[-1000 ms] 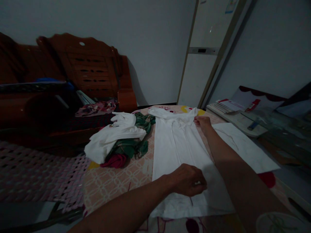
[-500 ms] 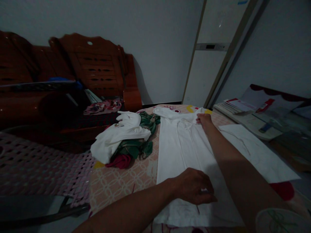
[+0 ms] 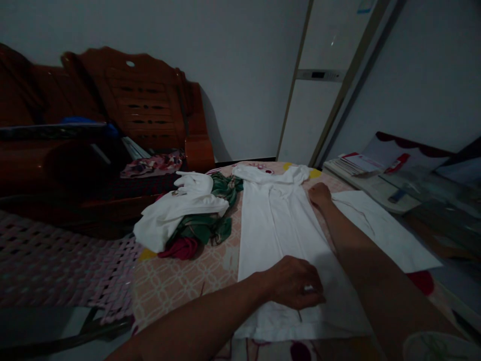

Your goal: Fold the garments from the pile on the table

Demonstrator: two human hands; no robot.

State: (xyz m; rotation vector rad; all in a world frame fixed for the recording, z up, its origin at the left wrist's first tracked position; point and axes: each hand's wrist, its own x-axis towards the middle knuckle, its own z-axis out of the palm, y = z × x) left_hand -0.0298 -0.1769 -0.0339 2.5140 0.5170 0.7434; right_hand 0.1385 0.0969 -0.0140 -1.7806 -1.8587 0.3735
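A white shirt point(image 3: 276, 225) lies lengthwise over the table, with folded cloth across its far end. My left hand point(image 3: 295, 283) is over its near half, fingers curled inward; a small white patch shows between them, and what they hold, if anything, is hidden. At the shirt's far right edge is my right hand point(image 3: 320, 194), closed with its fingertips at the cloth. To the left, a heap holds a white garment point(image 3: 180, 213), a green cloth point(image 3: 203, 228) and a dark red cloth point(image 3: 181, 248).
Under the clothes is a round table with a patterned pink cloth point(image 3: 180, 281). A white sheet point(image 3: 387, 230) lies on the right, near a side surface with papers point(image 3: 361, 164). A wooden sofa point(image 3: 139, 108) stands behind, and a woven pink chair point(image 3: 67, 265) at the left.
My right hand has moved from the shirt's far right corner down along its right edge, toward me. The left hand stays over the near half. The view has shifted slightly.
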